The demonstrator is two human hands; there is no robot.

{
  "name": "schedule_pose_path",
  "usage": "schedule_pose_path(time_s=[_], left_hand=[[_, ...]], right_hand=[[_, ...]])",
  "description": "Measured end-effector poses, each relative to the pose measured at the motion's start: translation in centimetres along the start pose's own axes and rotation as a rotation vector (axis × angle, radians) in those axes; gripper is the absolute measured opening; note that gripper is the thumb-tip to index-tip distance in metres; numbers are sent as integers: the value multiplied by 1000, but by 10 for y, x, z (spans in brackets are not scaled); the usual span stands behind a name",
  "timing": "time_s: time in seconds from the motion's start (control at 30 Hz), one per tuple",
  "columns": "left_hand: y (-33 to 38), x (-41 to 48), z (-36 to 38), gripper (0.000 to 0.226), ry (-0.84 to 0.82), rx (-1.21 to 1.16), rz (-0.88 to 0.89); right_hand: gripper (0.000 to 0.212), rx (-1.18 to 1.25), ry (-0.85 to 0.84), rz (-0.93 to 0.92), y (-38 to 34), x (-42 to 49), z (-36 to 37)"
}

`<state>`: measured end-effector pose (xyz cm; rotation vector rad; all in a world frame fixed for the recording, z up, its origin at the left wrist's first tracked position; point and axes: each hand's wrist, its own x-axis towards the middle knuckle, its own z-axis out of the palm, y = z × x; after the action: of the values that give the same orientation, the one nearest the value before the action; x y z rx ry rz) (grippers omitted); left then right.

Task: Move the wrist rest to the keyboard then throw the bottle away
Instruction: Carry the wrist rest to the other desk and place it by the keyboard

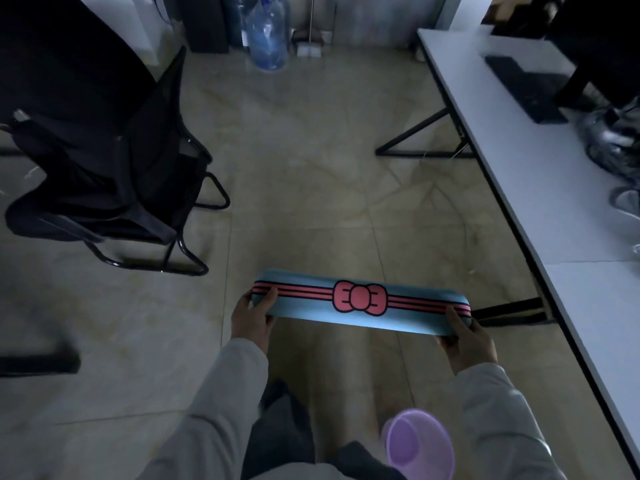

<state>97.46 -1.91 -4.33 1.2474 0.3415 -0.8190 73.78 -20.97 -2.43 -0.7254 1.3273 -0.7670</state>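
I hold a long blue wrist rest [360, 301] with pink stripes and a pink bow, level above the floor in front of me. My left hand [251, 318] grips its left end and my right hand [465, 337] grips its right end. A black keyboard [526, 86] lies far off on the white desk [540, 188] at the right. A crumpled clear plastic thing [613, 140], possibly the bottle, sits on the desk past the keyboard; I cannot tell for sure.
A black chair [114, 174] draped with dark cloth stands on the left. A purple bin [419, 445] sits on the floor by my feet. A large water jug [268, 32] stands at the far wall. The desk's black legs [419, 140] reach into the tiled floor.
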Motion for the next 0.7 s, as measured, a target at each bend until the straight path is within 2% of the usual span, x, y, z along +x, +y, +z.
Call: schedule_pose_path(time_s=[0.17, 0.43, 0.6, 0.7], left_hand=[[44, 52, 24, 44, -57, 112, 22], [68, 113, 69, 40, -90, 216, -3], [73, 155, 118, 42, -70, 240, -1], [84, 185, 163, 35, -65, 250, 27]], right_hand=[[5, 71, 44, -8, -11, 22, 50], [8, 71, 123, 2, -30, 66, 90], [26, 59, 167, 12, -56, 115, 112], [35, -61, 237, -24, -79, 155, 125]])
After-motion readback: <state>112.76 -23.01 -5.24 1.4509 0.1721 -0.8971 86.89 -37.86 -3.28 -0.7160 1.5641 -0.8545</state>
